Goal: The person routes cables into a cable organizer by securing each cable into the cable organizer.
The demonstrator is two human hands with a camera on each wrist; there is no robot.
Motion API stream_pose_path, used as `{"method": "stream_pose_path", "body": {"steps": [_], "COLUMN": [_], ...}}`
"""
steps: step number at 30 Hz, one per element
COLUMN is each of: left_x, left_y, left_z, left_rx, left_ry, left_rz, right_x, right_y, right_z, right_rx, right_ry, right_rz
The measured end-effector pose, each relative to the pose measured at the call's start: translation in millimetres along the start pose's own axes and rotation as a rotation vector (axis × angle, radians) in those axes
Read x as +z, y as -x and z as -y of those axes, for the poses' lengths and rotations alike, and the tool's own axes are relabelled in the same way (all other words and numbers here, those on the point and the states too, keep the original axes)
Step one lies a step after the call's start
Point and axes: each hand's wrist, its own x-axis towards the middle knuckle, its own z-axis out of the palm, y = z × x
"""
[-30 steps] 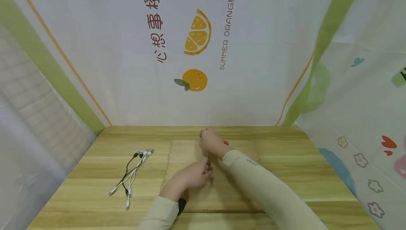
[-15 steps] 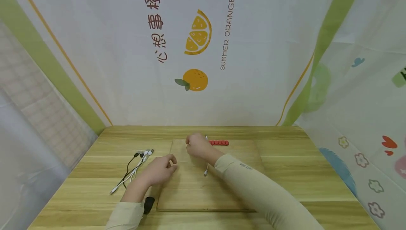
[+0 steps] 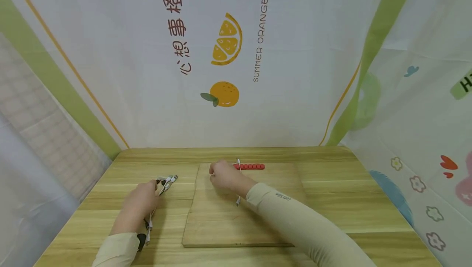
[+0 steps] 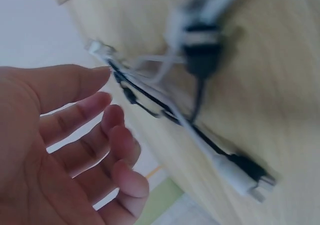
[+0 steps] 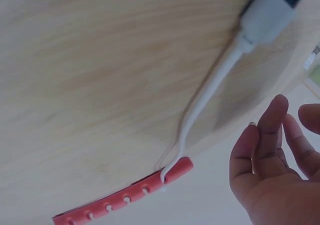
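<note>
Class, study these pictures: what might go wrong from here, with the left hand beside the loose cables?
The loose cables cross one another, so lifting one might drag others along. The right forearm passes above the white cable seated in the red holder, so it could brush that cable and pull it loose.

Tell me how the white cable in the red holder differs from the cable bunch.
The white cable is single; the cable bunch mixes several black and white ones. The white cable sits in a slot of the red cable holder; the cable bunch lies on the table, beside the wooden board. Both include white cord and plug ends.
</note>
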Motion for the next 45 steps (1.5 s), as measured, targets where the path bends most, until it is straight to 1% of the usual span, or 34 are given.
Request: {"method": "stream_pose_path", "body": {"steps": [4,9,14,18,21,26,30,33,39,42,45], "left_x": [2.2,7.5,4.4,-1.2,-2.1,1.0,1.7,-2.6,-19.7,-27.0,-31.9], "left_y": [-1.5,-2.7,-1.3,-0.9,-2.1,-3.4,-4.2,-4.9,-5.3,-5.5,-5.6], "left_z": [3.7,5.9,8.8,8.9,10.0,14.6,19.3,21.7,21.8,20.0,17.8], "left_rx": [-0.006,-0.004,0.018,0.030,0.040,0.054,0.056,0.044,0.020,0.003,-0.001], "left_ry": [-0.034,-0.041,-0.044,-0.052,-0.061,-0.069,-0.063,-0.055,-0.020,0.029,0.088], "left_rz": [-0.001,-0.020,-0.056,-0.037,-0.016,-0.018,-0.026,-0.034,-0.065,-0.065,-0.072], "right_x": [3.7,4.4,1.6,1.5,3.5,3.6,2.6,1.9,2.1,2.7,3.0], "right_y": [0.1,2.1,4.3,5.3,5.2,6.5,6.5,5.1,4.1,3.9,4.2], "right_z": [2.2,3.6,4.1,3.6,3.4,5.1,5.3,4.3,2.0,1.7,2.4], "right_rx": [0.008,-0.008,-0.023,-0.010,-0.007,-0.023,-0.004,0.005,0.000,0.003,0.003], "right_ry": [0.012,0.041,0.045,0.022,0.010,0.018,0.003,0.001,0.019,0.017,0.019], "right_rz": [0.009,0.007,0.002,0.012,0.023,0.035,0.041,0.038,0.043,0.055,0.063]}}
